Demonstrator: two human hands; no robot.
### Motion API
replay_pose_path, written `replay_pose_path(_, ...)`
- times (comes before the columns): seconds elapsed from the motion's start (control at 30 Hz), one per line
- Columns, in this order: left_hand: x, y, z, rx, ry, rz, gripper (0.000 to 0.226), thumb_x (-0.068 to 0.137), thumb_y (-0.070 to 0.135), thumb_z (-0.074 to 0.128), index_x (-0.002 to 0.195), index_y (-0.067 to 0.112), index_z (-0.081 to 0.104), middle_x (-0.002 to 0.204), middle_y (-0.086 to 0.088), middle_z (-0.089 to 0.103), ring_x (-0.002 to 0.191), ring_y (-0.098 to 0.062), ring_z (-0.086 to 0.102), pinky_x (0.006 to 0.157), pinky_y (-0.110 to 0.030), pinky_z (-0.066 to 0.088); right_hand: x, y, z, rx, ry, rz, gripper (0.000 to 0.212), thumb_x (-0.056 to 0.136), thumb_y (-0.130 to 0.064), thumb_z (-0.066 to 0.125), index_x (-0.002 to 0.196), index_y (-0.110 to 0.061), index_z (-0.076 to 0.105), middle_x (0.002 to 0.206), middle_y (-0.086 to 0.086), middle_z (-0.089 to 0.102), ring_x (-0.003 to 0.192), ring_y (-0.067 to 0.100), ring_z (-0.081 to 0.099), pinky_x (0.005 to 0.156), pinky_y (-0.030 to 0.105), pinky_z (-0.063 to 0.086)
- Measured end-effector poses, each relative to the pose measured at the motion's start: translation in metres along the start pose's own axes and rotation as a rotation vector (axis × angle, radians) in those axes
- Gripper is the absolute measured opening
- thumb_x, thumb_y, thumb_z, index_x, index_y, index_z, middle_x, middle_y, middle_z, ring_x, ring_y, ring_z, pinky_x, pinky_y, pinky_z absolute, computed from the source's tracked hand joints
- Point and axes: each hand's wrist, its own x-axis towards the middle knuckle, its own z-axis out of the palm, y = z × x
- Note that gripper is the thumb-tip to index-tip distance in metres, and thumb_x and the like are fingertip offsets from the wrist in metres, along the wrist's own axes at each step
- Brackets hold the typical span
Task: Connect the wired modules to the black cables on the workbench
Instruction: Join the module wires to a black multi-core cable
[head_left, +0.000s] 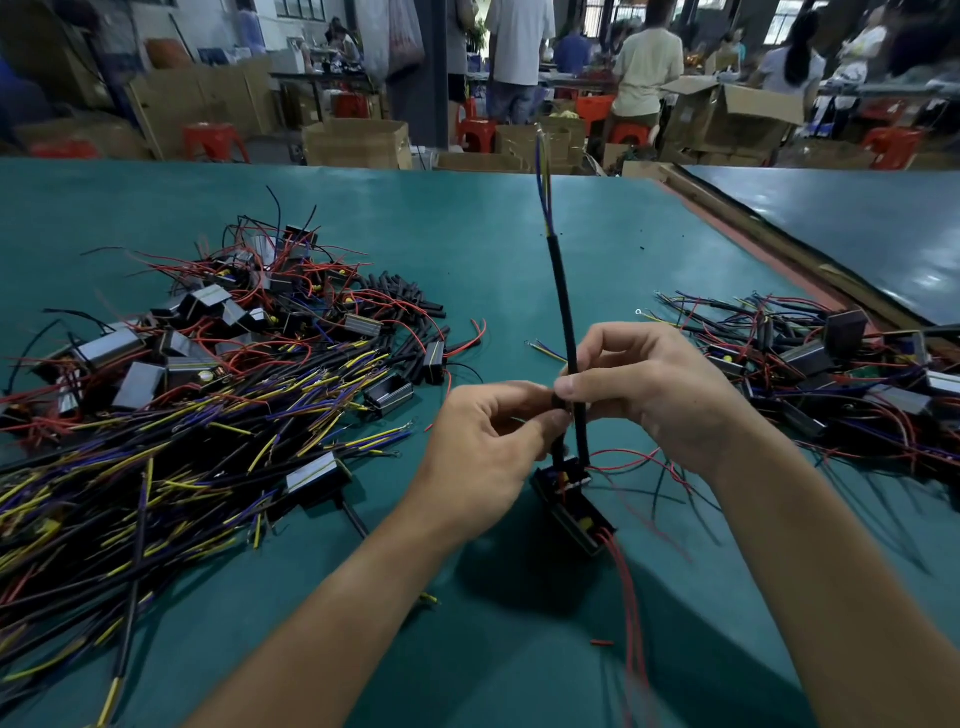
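**Light, springy cable over a dangling module**

Pinching the cable (563, 306) with the right hand (649, 395), thumb and fingertips closed on the black jacket. Pinching it with the left hand (483, 447) as well, just beside and slightly below the right, at a short dark bit on the lower stretch. Too small to tell sleeve from joint there. Standing straight up and away from both hands, ending far above in loose blue and yellow cores. Hanging directly beneath the hands: the module (571, 506), tilted, with red leads (631, 597) trailing back toward the wrists. Seemingly clear of the counter (467, 218), judging by the shadow under it.

Likely light throughout. Jacket probably stiff enough to stand unsupported, yet springy and apt to whip on release. Best gripped on the jacket, close to the joint. Best not gripped by the thin cores or leads, probably easy to kink or pull loose. Safer to bear the module by its case than to leave it swinging on wire.

Left of the left hand, a heap of cables (156, 467). Right of the right hand, a heap of wired modules (831, 374).
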Motion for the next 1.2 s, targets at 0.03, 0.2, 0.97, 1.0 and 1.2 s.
replay_pose_path(0.03, 0.000, 0.000, -0.001, 0.015, 0.003, 0.018, 0.019, 0.087, 0.007, 0.065, 0.084, 0.023, 0.076, 0.079, -0.013, 0.073, 0.069, -0.017, 0.062, 0.074, -0.050, 0.058, 0.000, 0.002, 0.000, 0.003, 0.012, -0.005, 0.022, 0.062, -0.003, 0.077, 0.065, -0.013, 0.058, 0.063, 0.008, 0.066, 0.056, 0.019, 0.057, 0.055, 0.022, 0.054)
replay_pose_path(0.2, 0.001, -0.001, -0.005, 0.057, 0.012, 0.042, 0.016, 0.089, 0.014, 0.064, 0.091, 0.021, 0.078, 0.085, -0.009, 0.076, 0.072, -0.019, 0.067, 0.071, -0.055, 0.057, 0.002, 0.005, -0.001, -0.007, 0.037, 0.016, 0.008, 0.084, -0.005, 0.067, 0.083, 0.001, 0.063, 0.067, 0.011, 0.065, 0.059, 0.023, 0.057, 0.062, 0.028, 0.060)
replay_pose_path(0.97, 0.001, 0.007, -0.010, 0.003, 0.118, 0.073, 0.014, 0.082, -0.002, 0.072, 0.085, 0.010, 0.077, 0.076, -0.011, 0.074, 0.065, -0.014, 0.064, 0.064, -0.036, 0.056, 0.004, 0.011, 0.004, -0.158, 0.145, -0.156, 0.012, 0.086, -0.010, 0.071, 0.085, 0.001, 0.073, 0.066, 0.010, 0.069, 0.060, 0.014, 0.064, 0.058, 0.023, 0.056)
replay_pose_path(1.0, 0.002, 0.007, -0.011, -0.005, 0.124, 0.067, 0.014, 0.082, -0.003, 0.072, 0.083, 0.010, 0.077, 0.074, -0.008, 0.075, 0.064, -0.011, 0.064, 0.061, -0.030, 0.056, 0.005, 0.011, 0.005, -0.154, 0.139, -0.156, 0.011, 0.086, -0.010, 0.071, 0.084, 0.000, 0.073, 0.065, 0.008, 0.070, 0.060, 0.014, 0.064, 0.058, 0.023, 0.056)
replay_pose_path(1.2, 0.003, 0.007, -0.010, -0.082, 0.156, 0.011, 0.018, 0.080, -0.006, 0.071, 0.078, 0.011, 0.075, 0.068, 0.000, 0.073, 0.059, -0.008, 0.064, 0.059, -0.019, 0.052, 0.005, 0.013, 0.006, -0.130, 0.076, -0.128, 0.012, 0.089, -0.012, 0.067, 0.086, -0.003, 0.075, 0.068, 0.007, 0.070, 0.064, 0.014, 0.063, 0.059, 0.023, 0.056)
